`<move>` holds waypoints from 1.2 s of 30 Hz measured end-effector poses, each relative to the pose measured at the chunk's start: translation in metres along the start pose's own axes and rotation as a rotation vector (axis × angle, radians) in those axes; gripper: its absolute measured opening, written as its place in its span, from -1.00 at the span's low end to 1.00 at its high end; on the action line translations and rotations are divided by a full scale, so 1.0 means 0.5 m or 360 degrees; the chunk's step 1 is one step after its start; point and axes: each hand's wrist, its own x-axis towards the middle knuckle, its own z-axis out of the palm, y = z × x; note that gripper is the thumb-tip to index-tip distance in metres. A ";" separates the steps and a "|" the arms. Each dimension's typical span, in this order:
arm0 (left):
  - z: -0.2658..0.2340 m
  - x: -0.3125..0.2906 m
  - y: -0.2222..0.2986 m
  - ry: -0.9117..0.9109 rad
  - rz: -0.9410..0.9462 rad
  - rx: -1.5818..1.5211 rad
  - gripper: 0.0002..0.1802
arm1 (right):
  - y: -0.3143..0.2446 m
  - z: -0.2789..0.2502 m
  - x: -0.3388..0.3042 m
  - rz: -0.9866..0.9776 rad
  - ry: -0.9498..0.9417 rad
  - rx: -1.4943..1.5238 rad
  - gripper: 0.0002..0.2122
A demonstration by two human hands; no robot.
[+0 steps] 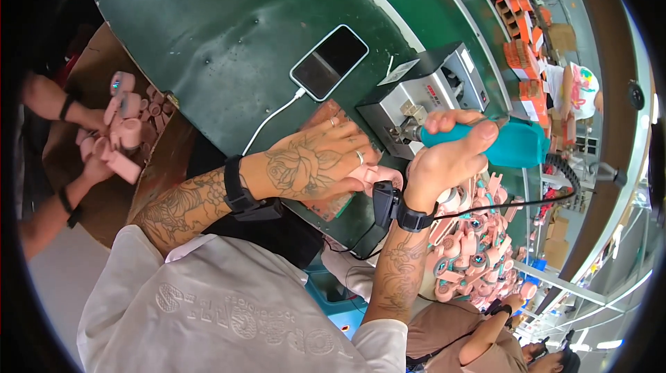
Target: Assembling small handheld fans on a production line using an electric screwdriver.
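Observation:
My right hand is wrapped round a teal electric screwdriver. The tool lies nearly level, its tip end at the front of a silver-grey screw feeder. With its fingers bent, my left hand holds a pink plastic part at the fingertips. Some of that part is hidden behind the fingers and my right wrist's band. Beneath my left hand is a worn reddish-brown block, mostly covered by the hand.
A phone on a white cable lies on the green table. Pink and teal parts are heaped at the right. Leftward, another person's hands hold pink pieces above a cardboard box. A black cord runs by my right wrist.

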 end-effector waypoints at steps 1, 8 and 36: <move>-0.002 -0.003 0.001 -0.0031 -0.0051 0.0038 -0.55 | -0.007 0.005 -0.006 -0.0008 -0.0004 -0.0060 -0.40; 0.013 -0.013 -0.004 0.0001 -0.0155 0.0004 -0.46 | -0.056 -0.038 -0.093 0.0130 -0.0053 0.0164 -0.41; 0.000 0.002 0.003 -0.0096 -0.0137 -0.0047 -0.56 | -0.059 -0.034 -0.179 0.0119 0.0067 0.0113 -0.41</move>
